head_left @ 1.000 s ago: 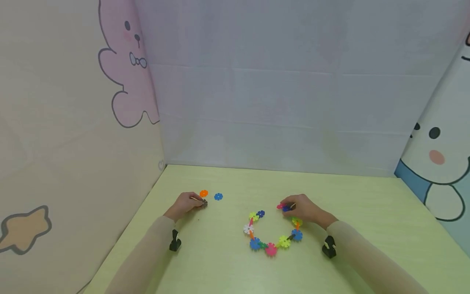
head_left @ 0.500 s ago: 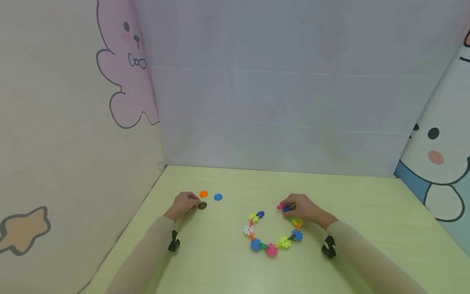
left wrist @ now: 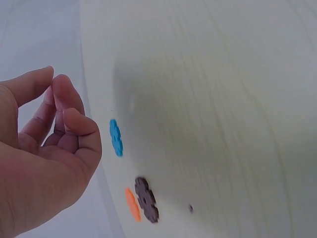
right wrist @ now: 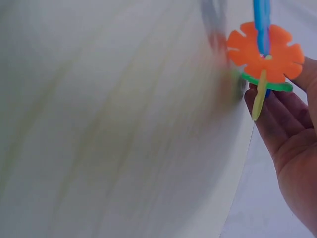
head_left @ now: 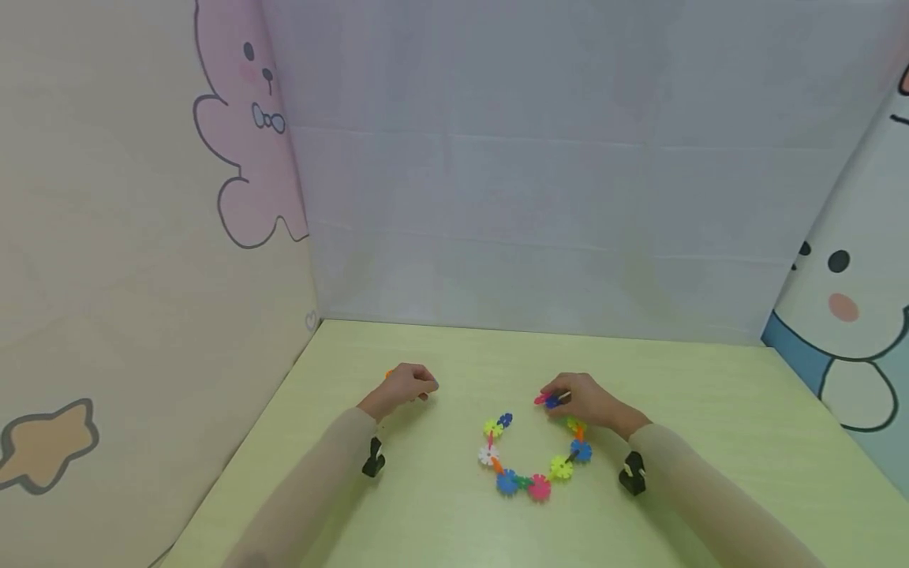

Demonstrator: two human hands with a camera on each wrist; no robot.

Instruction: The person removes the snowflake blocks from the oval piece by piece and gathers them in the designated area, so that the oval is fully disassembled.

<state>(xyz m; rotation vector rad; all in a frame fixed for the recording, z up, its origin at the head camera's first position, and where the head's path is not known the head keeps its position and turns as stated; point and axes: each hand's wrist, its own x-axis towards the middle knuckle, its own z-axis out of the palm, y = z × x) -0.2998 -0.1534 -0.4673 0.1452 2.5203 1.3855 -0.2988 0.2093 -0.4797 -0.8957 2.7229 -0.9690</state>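
My right hand [head_left: 582, 397] pinches one end of a curved chain of interlocking snowflake discs [head_left: 540, 487], with pink and dark blue pieces showing at the fingertips. Beside that hand [right wrist: 297, 148] in the right wrist view are linked orange [right wrist: 287, 54], green and yellow discs. The chain's other end, a dark blue disc [head_left: 506, 419], lies on the table. My left hand [head_left: 403, 386] holds nothing, its fingers loosely bent. In the left wrist view a loose blue disc [left wrist: 116, 138] lies flat just beyond its fingers, near a brown disc [left wrist: 146, 200] and an orange disc [left wrist: 132, 204].
The pale wood-grain table [head_left: 667, 513] meets a white cloth backdrop [head_left: 533, 197] behind. A cloth [head_left: 128, 276] with cartoon prints hangs at the left, another printed cloth [head_left: 852, 347] at the right. A small dark speck [left wrist: 190, 208] lies near the brown disc.
My left hand has let go of the brown disc and moved right to the blue disc, covering it in the head view. The chain's lying part has shifted slightly right; my right hand keeps its grip.
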